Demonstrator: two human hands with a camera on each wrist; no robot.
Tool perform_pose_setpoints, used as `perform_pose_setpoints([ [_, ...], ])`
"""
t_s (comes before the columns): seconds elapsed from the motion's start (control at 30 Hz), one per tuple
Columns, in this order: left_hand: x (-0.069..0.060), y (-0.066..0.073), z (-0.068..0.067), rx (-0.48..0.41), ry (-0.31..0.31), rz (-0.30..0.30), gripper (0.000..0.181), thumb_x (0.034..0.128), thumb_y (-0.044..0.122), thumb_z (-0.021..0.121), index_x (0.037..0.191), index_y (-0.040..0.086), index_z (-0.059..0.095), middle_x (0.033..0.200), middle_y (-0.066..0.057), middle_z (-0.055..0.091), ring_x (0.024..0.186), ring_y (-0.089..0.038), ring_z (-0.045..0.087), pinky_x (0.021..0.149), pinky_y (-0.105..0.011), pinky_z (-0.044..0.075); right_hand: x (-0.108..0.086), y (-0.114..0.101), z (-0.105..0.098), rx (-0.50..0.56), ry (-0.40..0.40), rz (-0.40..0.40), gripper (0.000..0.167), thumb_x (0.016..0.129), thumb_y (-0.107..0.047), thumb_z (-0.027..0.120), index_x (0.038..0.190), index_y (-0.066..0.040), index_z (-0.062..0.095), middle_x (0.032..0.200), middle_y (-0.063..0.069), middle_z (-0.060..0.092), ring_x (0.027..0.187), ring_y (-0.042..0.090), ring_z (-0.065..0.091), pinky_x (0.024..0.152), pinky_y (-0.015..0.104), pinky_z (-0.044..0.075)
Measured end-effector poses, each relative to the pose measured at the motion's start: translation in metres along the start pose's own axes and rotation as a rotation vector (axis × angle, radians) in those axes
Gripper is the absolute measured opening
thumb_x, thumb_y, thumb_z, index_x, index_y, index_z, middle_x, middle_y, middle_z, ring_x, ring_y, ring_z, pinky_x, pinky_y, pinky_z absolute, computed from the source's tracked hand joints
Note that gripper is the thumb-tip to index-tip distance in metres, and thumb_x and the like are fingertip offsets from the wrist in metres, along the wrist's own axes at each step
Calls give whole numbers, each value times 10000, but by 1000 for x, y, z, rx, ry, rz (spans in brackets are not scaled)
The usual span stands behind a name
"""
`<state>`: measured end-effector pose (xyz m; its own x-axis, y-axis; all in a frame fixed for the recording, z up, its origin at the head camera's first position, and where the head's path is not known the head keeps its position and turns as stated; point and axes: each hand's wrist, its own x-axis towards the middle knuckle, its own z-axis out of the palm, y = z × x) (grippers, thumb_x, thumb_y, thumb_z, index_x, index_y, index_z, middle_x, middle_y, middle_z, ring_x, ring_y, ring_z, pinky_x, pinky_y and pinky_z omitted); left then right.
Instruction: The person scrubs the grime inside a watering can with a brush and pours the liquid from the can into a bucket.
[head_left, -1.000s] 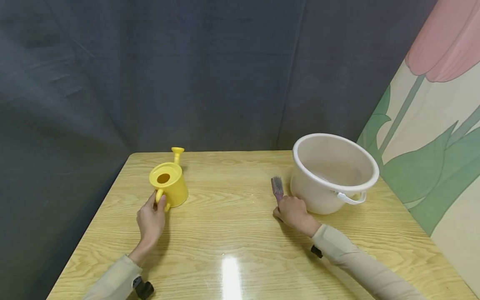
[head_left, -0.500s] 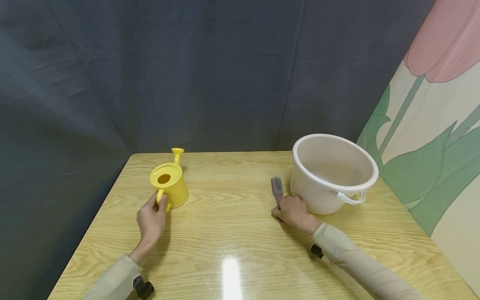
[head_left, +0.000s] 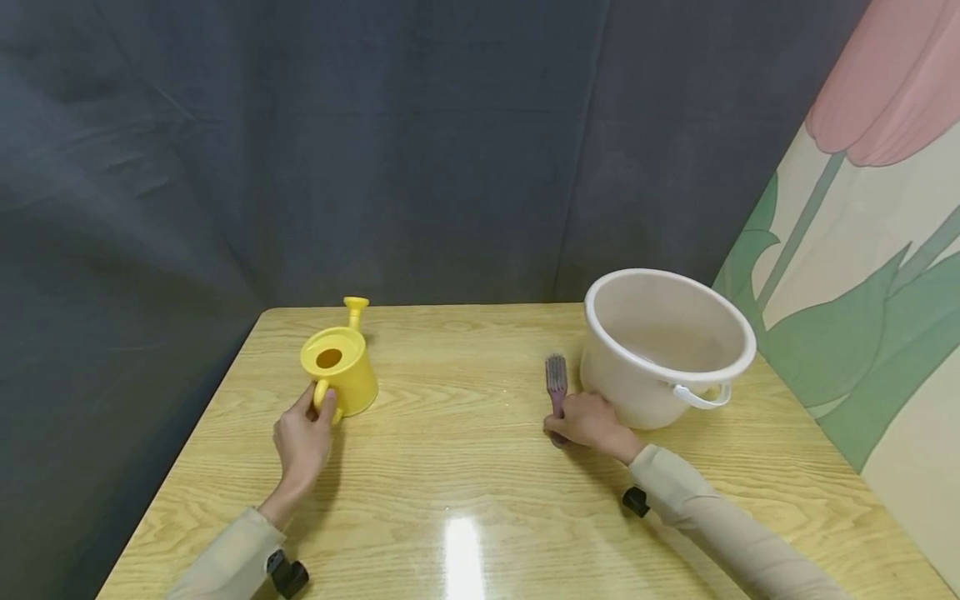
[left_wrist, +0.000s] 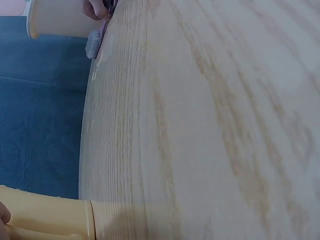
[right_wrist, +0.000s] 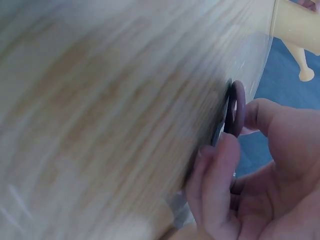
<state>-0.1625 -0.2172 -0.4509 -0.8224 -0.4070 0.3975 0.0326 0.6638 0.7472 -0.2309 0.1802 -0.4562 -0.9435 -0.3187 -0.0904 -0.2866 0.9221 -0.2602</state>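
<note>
My left hand holds the handle of a yellow watering can, which stands upright at the left of the table with its spout pointing to the back. My right hand grips a purple brush with greyish bristles, low over the table. In the right wrist view, thumb and fingers are around the looped end of the brush handle. Directly beside this hand stands a large white bucket. The left wrist view shows the brush bristles close to the tabletop; whether they touch it, I cannot tell.
The wooden table reaches back to a dark curtain. A wall with painted tulips rises along the right side. The bucket's white handle hangs at its front right.
The brush has turned slightly in my right hand: its head has swung a little to the right, and the handle's end shows below the fingers. My left hand and the watering can have barely moved.
</note>
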Motion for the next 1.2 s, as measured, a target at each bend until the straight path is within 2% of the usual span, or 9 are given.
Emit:
perform_pose_setpoints([
  [0.1,0,1,0,-8,1,-10,227,1009,196,603,1066,-3,696,842,-174,719,640,-195,571,605,-321,416,0,0,-1,17,-22,13,391,860,-310,639,525,-165,498,518,-34,462,478,117,408,424,237,321],
  [0.3,0,3,1,-31,0,-40,321,1008,195,605,1234,-25,666,976,-231,720,810,-329,690,731,-437,513,1,0,-3,60,-36,17,345,858,-276,656,552,-159,550,529,-32,496,482,111,430,422,228,331],
  [0.47,1,3,1,-44,-2,-63,387,987,211,639,1294,-25,625,1092,-250,685,916,-372,704,811,-514,563,1,0,-3,89,-38,29,278,843,-233,636,586,-150,570,551,-23,523,497,125,463,430,242,350],
  [0.53,2,1,0,-41,0,-60,397,968,213,670,1283,-25,632,1105,-245,678,912,-362,708,789,-455,585,0,-1,-4,111,-40,7,266,844,-199,634,593,-141,567,550,-23,521,493,125,467,432,245,362],
  [0.6,3,-1,0,-44,1,-47,408,947,199,700,1270,-40,633,1103,-254,673,898,-366,708,721,-295,598,-1,-1,-7,141,-51,-35,260,845,-150,625,592,-122,573,524,-21,527,470,123,480,435,249,386],
  [0.67,4,-2,-2,-47,-1,-38,423,929,187,721,1267,-49,627,1079,-259,676,876,-367,711,633,-111,538,-1,-2,-10,160,-65,-71,263,850,-107,607,589,-117,573,503,-39,520,460,111,481,450,250,404],
  [0.73,5,-3,-3,-54,-2,-31,426,920,176,732,1262,-54,625,1044,-265,682,857,-375,711,572,17,427,-2,-2,-14,179,-77,-108,271,861,-74,584,592,-107,583,486,-54,519,447,98,486,463,252,423],
  [0.8,5,-4,-3,-52,-4,-30,421,925,177,725,1264,-51,622,999,-265,691,835,-378,714,550,45,367,-2,-2,-15,188,-76,-116,274,872,-59,575,602,-101,587,488,-66,516,444,85,486,467,245,422],
  [1.2,4,-3,-3,-49,-11,-45,369,975,191,661,1263,-38,629,1021,-238,703,851,-348,711,587,30,360,-7,-4,-19,350,-135,-15,253,959,-89,577,719,-18,616,579,52,621,449,148,602,423,213,469],
])
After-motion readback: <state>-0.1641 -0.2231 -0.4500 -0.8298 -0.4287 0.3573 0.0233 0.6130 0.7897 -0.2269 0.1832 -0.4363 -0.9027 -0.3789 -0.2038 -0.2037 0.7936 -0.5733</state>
